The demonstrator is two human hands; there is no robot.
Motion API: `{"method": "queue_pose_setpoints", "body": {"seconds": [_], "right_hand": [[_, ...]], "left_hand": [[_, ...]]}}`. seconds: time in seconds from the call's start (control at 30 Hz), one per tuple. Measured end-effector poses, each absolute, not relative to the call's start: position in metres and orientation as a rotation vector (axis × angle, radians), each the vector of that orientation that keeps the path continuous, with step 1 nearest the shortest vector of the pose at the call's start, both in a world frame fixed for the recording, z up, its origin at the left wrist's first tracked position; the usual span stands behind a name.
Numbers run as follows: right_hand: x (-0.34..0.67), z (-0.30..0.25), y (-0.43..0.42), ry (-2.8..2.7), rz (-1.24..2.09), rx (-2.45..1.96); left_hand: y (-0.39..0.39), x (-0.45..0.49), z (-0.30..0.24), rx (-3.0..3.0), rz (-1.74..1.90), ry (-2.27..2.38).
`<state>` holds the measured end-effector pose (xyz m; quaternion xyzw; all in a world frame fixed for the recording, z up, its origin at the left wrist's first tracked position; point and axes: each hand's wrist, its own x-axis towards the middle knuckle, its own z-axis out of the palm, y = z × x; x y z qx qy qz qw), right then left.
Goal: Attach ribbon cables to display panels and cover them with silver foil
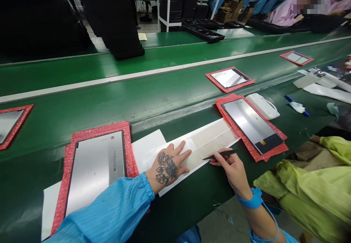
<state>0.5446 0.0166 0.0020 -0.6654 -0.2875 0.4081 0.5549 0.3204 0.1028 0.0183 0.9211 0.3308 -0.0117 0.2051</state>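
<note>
My left hand (168, 166) lies flat, fingers spread, on a long white backing sheet (179, 179). Pale beige rectangular film pieces (207, 140) sit in rows on that sheet. Black tweezers (222, 154) are gripped in my right hand (231, 169), their tip at the edge of a film piece near my left fingers. Left of my hands, a silver display panel (93, 166) rests on red bubble wrap (124, 126). Another silver panel (248, 116) on red bubble wrap (263, 159) stands at the sheet's right end.
A green conveyor belt (153, 93) runs across behind the bench, carrying more panels on red wrap (229, 79). Right of my work lie a white plastic case (263, 105) and a blue pen-like tool (297, 105). A person in a yellow-green garment (315, 184) sits close on the right.
</note>
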Motion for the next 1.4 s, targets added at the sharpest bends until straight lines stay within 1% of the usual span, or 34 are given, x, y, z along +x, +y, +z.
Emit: {"method": "queue_pose_setpoints", "body": {"seconds": [0.23,0.4,0.6,0.73,0.93,1.23,1.3,1.4], "right_hand": [[0.545,0.003,0.014,-0.717,0.911,-1.593],[0.544,0.004,0.015,-0.734,0.948,-1.597],[0.545,0.002,0.014,-0.722,0.884,-1.599],[0.545,0.0,0.013,-0.774,0.907,-1.624],[0.545,0.002,0.016,-0.695,0.919,-1.604],[0.543,0.004,0.026,-0.725,0.952,-1.605],[0.54,0.007,0.024,-0.737,0.92,-1.605],[0.529,0.013,0.008,-0.909,0.701,-1.64]], "left_hand": [[0.102,0.321,0.025,2.582,-0.078,0.917],[0.102,0.322,0.026,2.563,-0.028,0.918],[0.101,0.321,0.022,2.545,0.005,0.916],[0.101,0.321,0.02,2.547,0.014,0.909],[0.102,0.322,0.027,2.578,-0.054,0.906],[0.105,0.321,0.021,2.57,-0.002,0.903],[0.111,0.323,0.02,2.575,-0.009,0.91],[0.119,0.325,0.022,2.572,-0.057,0.871]]}}
